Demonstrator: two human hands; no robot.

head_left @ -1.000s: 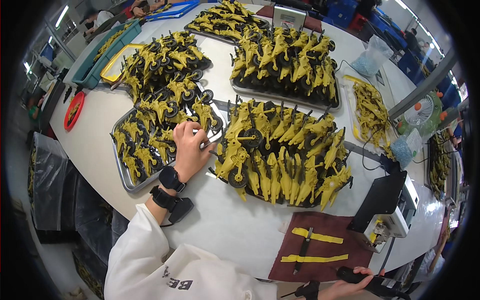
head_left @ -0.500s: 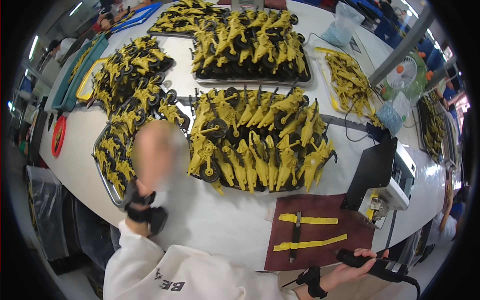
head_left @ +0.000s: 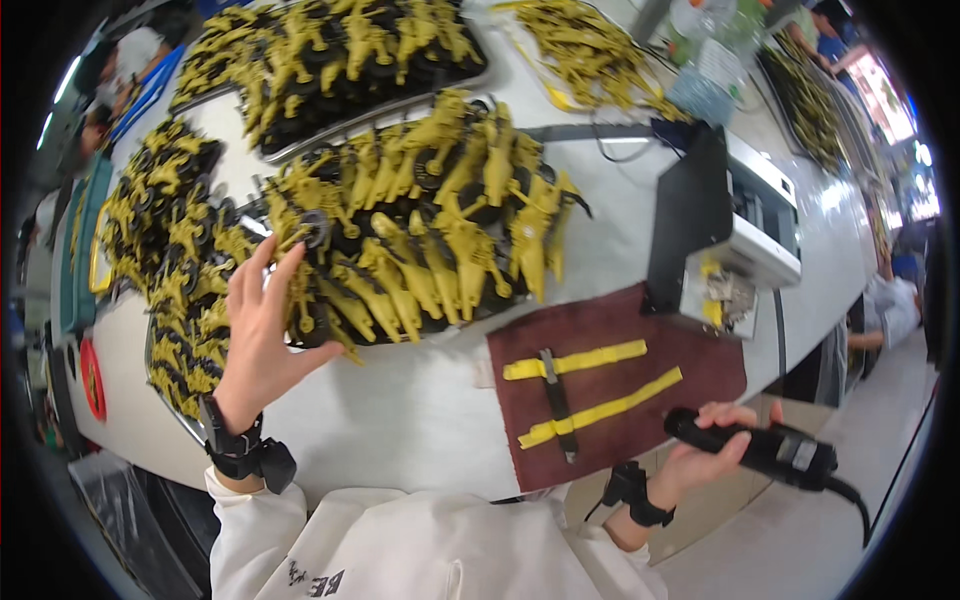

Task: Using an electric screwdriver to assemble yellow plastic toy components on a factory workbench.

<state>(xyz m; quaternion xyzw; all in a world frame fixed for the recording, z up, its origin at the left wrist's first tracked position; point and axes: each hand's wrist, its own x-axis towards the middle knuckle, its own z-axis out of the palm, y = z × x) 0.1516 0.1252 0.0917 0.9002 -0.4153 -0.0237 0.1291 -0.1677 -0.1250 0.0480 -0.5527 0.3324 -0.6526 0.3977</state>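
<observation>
- Two hands are busy: left hand (head_left: 262,335), fingers spread, reaches for yellow parts (head_left: 420,240).
- Right hand (head_left: 700,455) grips black tool (head_left: 755,450).
- Next: pinch one part.

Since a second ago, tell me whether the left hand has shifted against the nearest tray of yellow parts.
Yes. The left hand has pulled back toward the person, from over the yellow parts to their near edge.

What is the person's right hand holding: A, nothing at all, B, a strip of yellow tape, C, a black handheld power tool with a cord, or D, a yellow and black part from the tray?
C: the right hand is wrapped around a black handheld tool with a cord trailing from its end, held just off the edge of the dark red mat, while the left hand is open by the tray of yellow and black parts.
</observation>
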